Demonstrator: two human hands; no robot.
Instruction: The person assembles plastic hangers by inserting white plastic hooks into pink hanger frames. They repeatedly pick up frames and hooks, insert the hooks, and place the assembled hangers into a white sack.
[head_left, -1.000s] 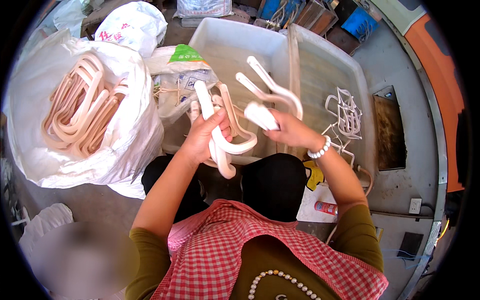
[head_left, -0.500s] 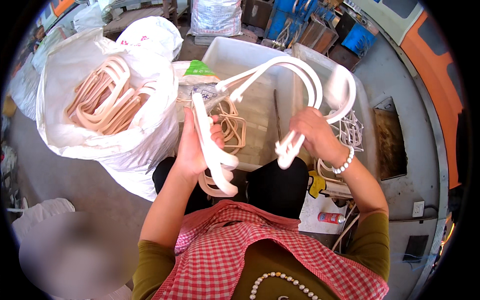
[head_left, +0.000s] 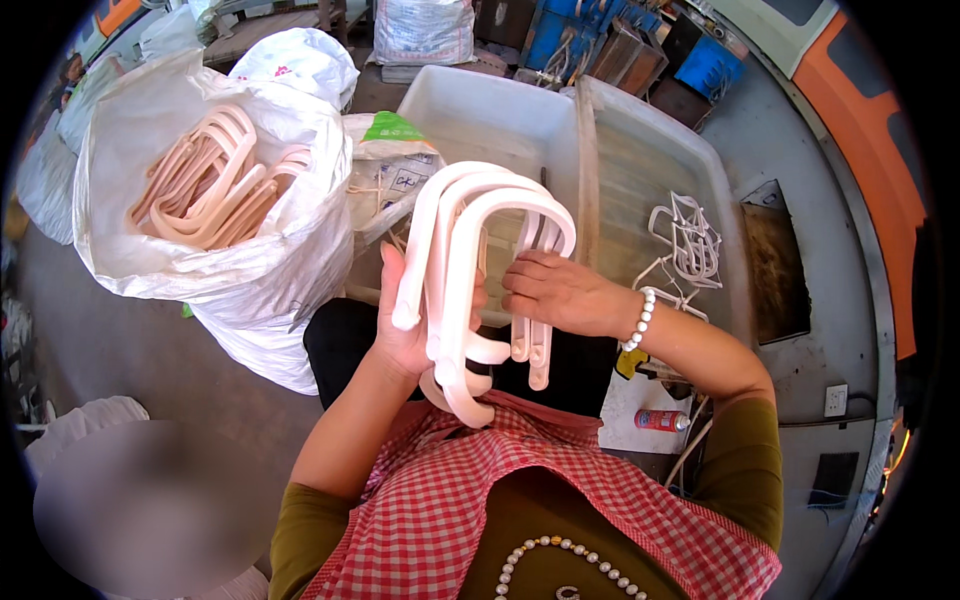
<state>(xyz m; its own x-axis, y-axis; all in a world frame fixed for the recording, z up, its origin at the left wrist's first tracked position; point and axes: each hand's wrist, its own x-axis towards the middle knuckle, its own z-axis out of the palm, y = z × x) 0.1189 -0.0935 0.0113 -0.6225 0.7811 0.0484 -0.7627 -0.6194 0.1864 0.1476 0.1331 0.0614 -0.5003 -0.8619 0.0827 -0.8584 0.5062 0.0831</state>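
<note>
left hand [head_left: 410, 330] and right hand [head_left: 560, 292] hold white hooks [head_left: 470, 280] | upright, curves up, ends down

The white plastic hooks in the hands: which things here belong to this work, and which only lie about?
In the work:
- bundle of white U-shaped pieces, held by left hand and right hand
- white sack of same pieces
- grey tubs

Lying about:
- small red can
- blue crates
- wall socket
</note>
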